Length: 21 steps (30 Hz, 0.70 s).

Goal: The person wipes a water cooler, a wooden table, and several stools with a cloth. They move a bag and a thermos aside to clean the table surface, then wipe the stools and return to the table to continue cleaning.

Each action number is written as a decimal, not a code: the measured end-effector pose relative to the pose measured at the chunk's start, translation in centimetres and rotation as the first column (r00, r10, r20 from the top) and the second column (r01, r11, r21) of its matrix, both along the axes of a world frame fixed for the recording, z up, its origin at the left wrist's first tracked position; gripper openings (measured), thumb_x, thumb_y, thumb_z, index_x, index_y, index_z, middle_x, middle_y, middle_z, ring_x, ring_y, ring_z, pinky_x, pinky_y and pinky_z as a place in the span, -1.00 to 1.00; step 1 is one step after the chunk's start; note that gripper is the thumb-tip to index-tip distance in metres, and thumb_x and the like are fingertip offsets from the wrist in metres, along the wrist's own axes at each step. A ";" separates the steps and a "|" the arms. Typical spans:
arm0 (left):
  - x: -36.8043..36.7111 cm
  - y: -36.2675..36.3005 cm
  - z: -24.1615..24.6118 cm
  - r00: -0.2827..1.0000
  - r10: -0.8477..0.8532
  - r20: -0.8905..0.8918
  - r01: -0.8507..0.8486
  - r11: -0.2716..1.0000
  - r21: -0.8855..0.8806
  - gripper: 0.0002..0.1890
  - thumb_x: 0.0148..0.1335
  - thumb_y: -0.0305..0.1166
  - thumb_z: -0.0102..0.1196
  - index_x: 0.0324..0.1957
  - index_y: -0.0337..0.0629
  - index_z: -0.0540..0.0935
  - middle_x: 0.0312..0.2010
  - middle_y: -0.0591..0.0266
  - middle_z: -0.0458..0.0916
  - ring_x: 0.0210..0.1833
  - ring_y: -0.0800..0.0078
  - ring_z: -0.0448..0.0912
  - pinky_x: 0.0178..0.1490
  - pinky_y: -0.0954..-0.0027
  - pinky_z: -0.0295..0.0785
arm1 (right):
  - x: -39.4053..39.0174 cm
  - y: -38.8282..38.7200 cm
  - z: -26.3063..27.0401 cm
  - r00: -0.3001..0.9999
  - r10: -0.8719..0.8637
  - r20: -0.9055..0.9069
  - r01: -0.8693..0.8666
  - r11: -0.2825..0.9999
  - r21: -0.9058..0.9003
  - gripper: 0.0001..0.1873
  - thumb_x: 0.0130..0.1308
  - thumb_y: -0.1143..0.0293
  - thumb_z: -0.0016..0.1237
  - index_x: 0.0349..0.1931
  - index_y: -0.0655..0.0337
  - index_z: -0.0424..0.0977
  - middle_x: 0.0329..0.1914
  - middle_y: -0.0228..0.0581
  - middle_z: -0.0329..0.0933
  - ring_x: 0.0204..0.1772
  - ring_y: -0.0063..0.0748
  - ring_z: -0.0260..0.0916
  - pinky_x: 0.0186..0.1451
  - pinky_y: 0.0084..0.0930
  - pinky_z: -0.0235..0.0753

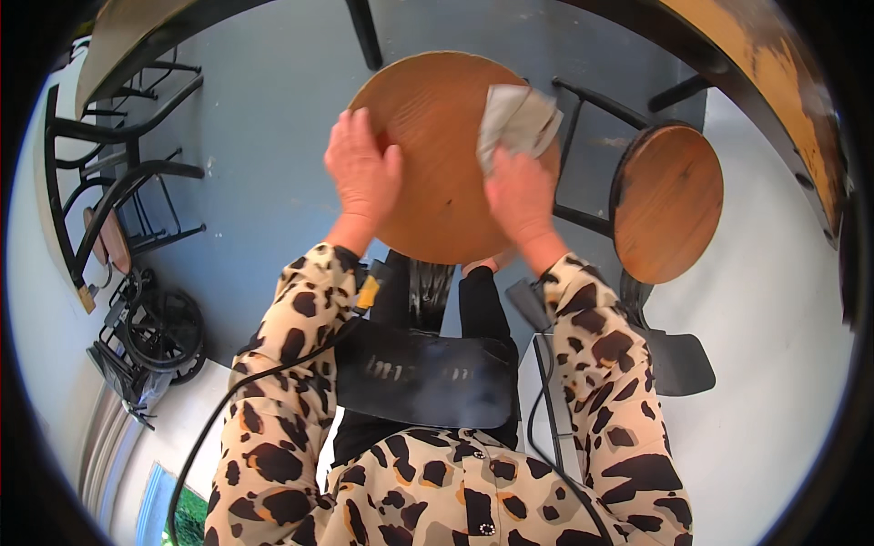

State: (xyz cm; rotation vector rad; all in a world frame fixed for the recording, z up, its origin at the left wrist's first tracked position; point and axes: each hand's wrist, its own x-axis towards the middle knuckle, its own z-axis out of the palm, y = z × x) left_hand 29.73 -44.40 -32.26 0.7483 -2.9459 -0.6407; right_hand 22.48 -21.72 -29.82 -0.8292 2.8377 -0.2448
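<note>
Before me is a high chair with a round brown wooden seat (430, 191) and a black backrest (427, 375) close to my body. At the seat's left rim lies my left hand (362, 167), its fingers along the edge and its thumb on the top face. My right hand (520, 194) presses a folded, light grey sheet (520, 124) against the right part of the seat. Whether that sheet is cloth or sandpaper is hard to tell. Fine curved marks show on the wood near the top, and a small dark spot sits lower down.
To the right stands a similar chair with a round wooden seat (669, 205). A worn wooden tabletop (758, 54) curves across the upper right. Metal-framed chairs (130, 157) and a folded wheelchair (164, 327) are at left. Cables (225, 403) hang by my forearms.
</note>
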 end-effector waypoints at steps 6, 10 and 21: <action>4.1 -5.4 0.4 0.778 0.137 0.613 -0.622 0.305 0.721 -0.40 0.48 0.10 -0.15 0.34 -0.11 0.37 0.21 0.22 0.53 0.26 0.34 0.48 0.28 0.04 0.38 | -0.9 -3.1 0.2 0.905 0.419 0.073 -0.416 0.908 -0.055 -0.72 0.27 0.36 -0.02 0.00 -0.01 0.52 -0.36 -0.17 0.51 -0.24 -0.05 0.55 -0.27 -0.06 0.50; 4.3 -5.8 -0.2 0.797 0.131 0.589 -0.604 0.167 0.779 -0.23 0.45 0.29 -0.33 0.37 -0.14 0.39 0.25 0.13 0.51 0.22 0.27 0.49 0.25 0.06 0.39 | -8.2 -5.1 -2.5 0.983 -0.052 -0.177 0.049 0.999 -0.024 -0.70 0.28 0.36 0.01 0.02 -0.11 0.51 -0.29 -0.11 0.51 -0.21 -0.03 0.56 -0.26 -0.06 0.51; 3.4 -6.3 0.4 0.809 0.177 0.561 -0.577 0.057 0.814 -0.11 0.42 0.38 -0.37 0.46 -0.17 0.29 0.41 0.19 0.36 0.42 0.30 0.30 0.44 0.18 0.17 | 4.9 -2.1 1.3 0.731 0.625 0.274 -0.607 0.779 -0.158 -0.77 0.13 0.39 0.08 -0.18 -0.11 0.51 -0.30 -0.23 0.45 -0.18 -0.12 0.54 -0.21 -0.13 0.46</action>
